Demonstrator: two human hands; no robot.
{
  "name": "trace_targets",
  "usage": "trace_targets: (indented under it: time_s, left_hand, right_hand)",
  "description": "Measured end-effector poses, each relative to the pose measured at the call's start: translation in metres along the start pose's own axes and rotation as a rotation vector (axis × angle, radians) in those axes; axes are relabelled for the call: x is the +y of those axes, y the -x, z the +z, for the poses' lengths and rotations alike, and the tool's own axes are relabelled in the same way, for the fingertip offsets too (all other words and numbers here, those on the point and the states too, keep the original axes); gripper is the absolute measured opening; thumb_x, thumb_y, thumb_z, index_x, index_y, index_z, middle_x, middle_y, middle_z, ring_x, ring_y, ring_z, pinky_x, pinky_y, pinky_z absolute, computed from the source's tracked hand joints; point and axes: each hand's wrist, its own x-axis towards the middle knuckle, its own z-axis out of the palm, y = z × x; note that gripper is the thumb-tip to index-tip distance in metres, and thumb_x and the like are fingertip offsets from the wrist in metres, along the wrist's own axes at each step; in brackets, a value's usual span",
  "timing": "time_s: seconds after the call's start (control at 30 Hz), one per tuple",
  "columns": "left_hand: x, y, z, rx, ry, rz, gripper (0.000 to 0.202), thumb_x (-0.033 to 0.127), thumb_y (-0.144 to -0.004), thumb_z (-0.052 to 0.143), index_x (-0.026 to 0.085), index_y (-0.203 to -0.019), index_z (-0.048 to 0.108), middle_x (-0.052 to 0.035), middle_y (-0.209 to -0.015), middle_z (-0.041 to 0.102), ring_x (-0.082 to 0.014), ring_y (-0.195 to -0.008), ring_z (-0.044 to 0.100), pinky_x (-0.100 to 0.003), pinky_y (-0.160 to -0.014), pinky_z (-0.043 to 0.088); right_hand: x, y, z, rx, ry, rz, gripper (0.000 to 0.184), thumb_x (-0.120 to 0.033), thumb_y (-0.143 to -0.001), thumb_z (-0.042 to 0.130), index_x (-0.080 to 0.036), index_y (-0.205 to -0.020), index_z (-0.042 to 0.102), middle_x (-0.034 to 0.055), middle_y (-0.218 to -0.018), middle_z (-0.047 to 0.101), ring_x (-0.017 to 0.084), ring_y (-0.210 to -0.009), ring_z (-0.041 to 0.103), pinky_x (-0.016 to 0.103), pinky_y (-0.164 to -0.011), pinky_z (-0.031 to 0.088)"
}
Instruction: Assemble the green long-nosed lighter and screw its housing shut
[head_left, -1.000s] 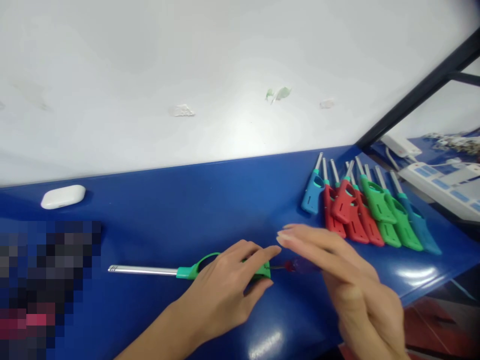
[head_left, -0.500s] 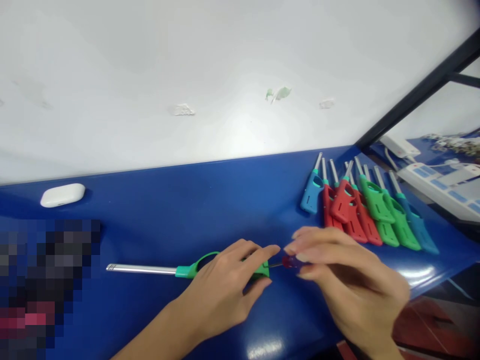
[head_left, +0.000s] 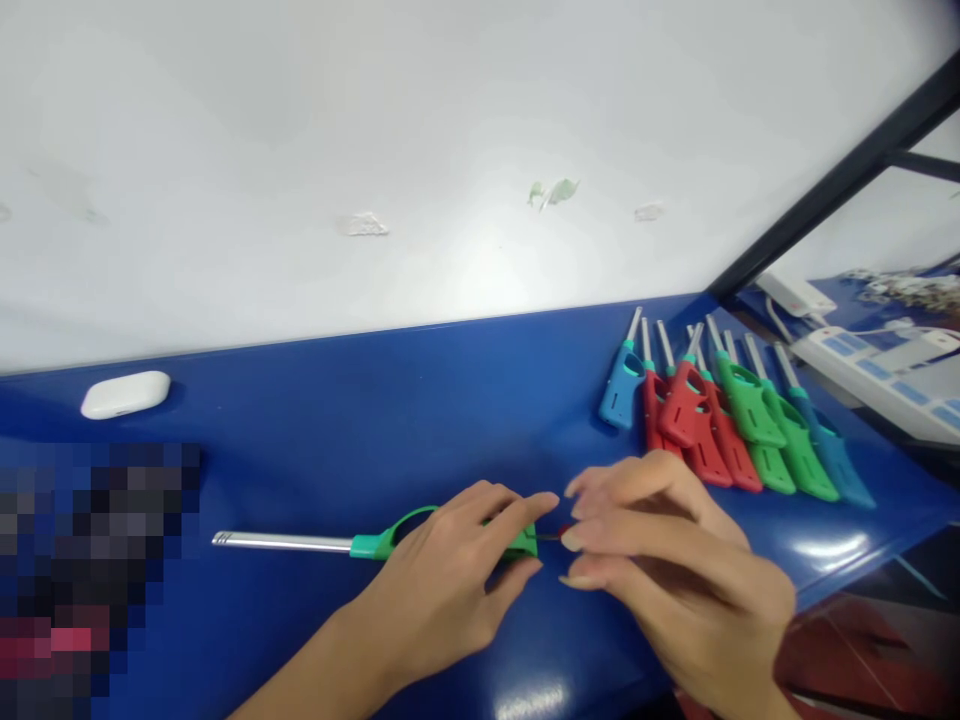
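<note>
A green utility lighter [head_left: 369, 546] with a long metal nozzle lies on the blue table, its nozzle pointing left. My left hand [head_left: 454, 570] is closed over its body and presses it down, hiding much of the handle. My right hand [head_left: 675, 570] pinches a small screwdriver [head_left: 564, 534]; a bit of red handle shows at the fingertips and the rest is hidden. The thin shaft reaches left to the butt end of the lighter. Whether its tip sits inside, I cannot tell.
Several red, green and blue lighters [head_left: 724, 425] lie in a pile at the right. A white rounded case [head_left: 126, 395] rests at the far left, above a pixelated dark area. Behind the table [head_left: 300, 430] stands a white wall [head_left: 420, 150]. Power strips [head_left: 877, 365] are beyond the dark frame.
My right hand's fingers have shifted slightly left and now cover more of the screwdriver handle. My left hand and the lighter have stayed in place.
</note>
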Motion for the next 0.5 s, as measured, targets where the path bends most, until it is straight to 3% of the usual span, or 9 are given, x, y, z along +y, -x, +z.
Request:
trace_targets:
  time_s: [0.1,0.17,0.27,0.33,0.4,0.5]
  left_hand:
    - [-0.0009,-0.0007,0.0007,0.007,0.003,0.002,0.048,0.02,-0.102,0.058,0.031,-0.147,0.046,-0.0044,-0.123,0.066,-0.0239,-0.114,0.065,-0.044,-0.095,0.061]
    - [-0.0014,-0.0009,0.0014,0.008,0.005,0.005,0.048,0.019,-0.102,0.057,0.032,-0.147,0.046,-0.0042,-0.123,0.066,-0.0244,-0.115,0.065,-0.046,-0.095,0.061]
    - [-0.0012,-0.001,0.0015,0.001,0.006,0.002,0.052,0.017,-0.101,0.058,0.032,-0.148,0.043,-0.0042,-0.123,0.066,-0.0255,-0.113,0.066,-0.048,-0.092,0.062]
    - [-0.0006,-0.0013,0.0012,-0.001,0.007,-0.001,0.054,0.017,-0.1,0.06,0.032,-0.148,0.043,-0.0037,-0.122,0.066,-0.0258,-0.111,0.067,-0.049,-0.091,0.062]
    - [-0.0001,-0.0019,0.0008,0.002,0.008,-0.003,0.052,0.018,-0.1,0.06,0.033,-0.147,0.044,-0.0027,-0.12,0.066,-0.0253,-0.11,0.067,-0.048,-0.089,0.063]
    - [0.0005,-0.0028,0.0006,0.002,0.01,-0.001,0.047,0.018,-0.101,0.057,0.035,-0.144,0.048,-0.0017,-0.118,0.065,-0.024,-0.11,0.066,-0.046,-0.088,0.063]
  right_hand:
    - [0.0,0.0018,-0.0028,-0.128,-0.046,0.01,0.04,0.001,-0.1,0.058,-0.024,-0.127,0.074,0.0055,-0.126,0.07,0.022,-0.115,0.069,0.032,-0.095,0.062]
    - [-0.0002,0.0024,-0.0025,-0.141,-0.11,0.007,0.048,0.006,-0.099,0.051,-0.024,-0.129,0.072,0.0051,-0.121,0.073,0.021,-0.107,0.072,0.031,-0.087,0.064]
    - [-0.0006,0.002,0.001,-0.021,-0.035,-0.034,0.034,0.001,-0.096,0.068,-0.025,-0.118,0.077,0.0027,-0.099,0.071,0.018,-0.087,0.068,0.03,-0.074,0.062]
    - [-0.0013,0.0019,0.0021,0.019,0.057,-0.052,0.025,-0.011,-0.095,0.079,-0.024,-0.116,0.079,0.0029,-0.094,0.067,0.019,-0.086,0.064,0.031,-0.073,0.061]
    - [-0.0021,0.0028,0.0008,-0.045,0.054,-0.023,0.026,-0.016,-0.103,0.069,-0.024,-0.127,0.075,0.006,-0.107,0.067,0.02,-0.097,0.066,0.031,-0.077,0.062]
    - [-0.0022,0.0052,-0.0018,-0.153,-0.047,-0.018,0.048,0.002,-0.104,0.048,-0.024,-0.141,0.066,0.0066,-0.131,0.065,0.02,-0.114,0.067,0.03,-0.087,0.063]
